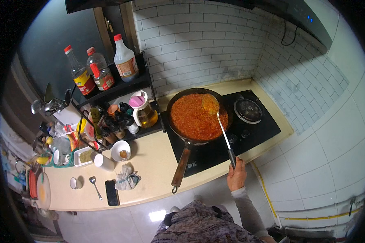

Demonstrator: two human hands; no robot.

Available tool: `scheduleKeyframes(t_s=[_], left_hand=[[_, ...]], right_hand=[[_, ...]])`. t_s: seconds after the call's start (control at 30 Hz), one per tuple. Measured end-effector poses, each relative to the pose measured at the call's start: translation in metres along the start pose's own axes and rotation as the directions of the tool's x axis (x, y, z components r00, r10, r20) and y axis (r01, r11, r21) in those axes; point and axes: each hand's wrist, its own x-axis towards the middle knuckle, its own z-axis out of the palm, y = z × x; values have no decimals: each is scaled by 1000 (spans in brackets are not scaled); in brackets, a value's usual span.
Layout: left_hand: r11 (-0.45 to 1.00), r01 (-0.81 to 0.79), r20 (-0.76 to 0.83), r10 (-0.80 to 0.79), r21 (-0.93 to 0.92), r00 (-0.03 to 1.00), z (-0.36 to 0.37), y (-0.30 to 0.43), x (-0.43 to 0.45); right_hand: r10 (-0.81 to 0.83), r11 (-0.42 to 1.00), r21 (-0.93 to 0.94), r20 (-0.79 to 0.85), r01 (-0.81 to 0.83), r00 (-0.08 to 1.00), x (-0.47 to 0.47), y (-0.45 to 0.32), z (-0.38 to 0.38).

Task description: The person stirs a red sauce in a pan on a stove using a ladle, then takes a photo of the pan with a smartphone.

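My right hand (237, 174) is closed around the black grip of a long metal ladle or turner (222, 126). Its head rests in a wok (226, 100) that holds a red, chunky sauce (194, 118). The wok sits on the left burner of a black gas hob (205, 159), and its wooden handle (182, 170) points toward me over the counter's front edge. Nobody touches that handle. My left hand is out of view.
Left of the hob are a white bowl (125, 146), a crumpled cloth (127, 179), a phone (112, 194), a metal spoon (95, 188) and a small cup (75, 183). Behind stands a black rack (118, 86) with bottles and an oil jug (149, 117). The right burner (248, 111) holds no pan.
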Motion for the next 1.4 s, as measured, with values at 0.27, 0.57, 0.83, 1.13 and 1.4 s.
scheduleKeyframes(t_s=[0.27,0.57,0.83,1.13,1.4], left_hand=[[826,-215,-102,311,521,945,-84,113,-38],[124,-161,-27,708,-979,706,-163,293,-161],[7,288,126,910,-958,396,-178,316,-175],[9,303,147,887,-953,437,-175,324,-179],[42,244,162,853,-969,496,-177,324,-179]], right_hand=[[-168,964,-214,-37,157,985,5,17,11],[-103,973,-209,6,102,995,5,18,16],[-124,970,-207,24,126,992,72,1,-42],[-310,759,-505,276,412,910,222,-36,-117],[-64,795,-510,465,327,883,275,-18,-47]])
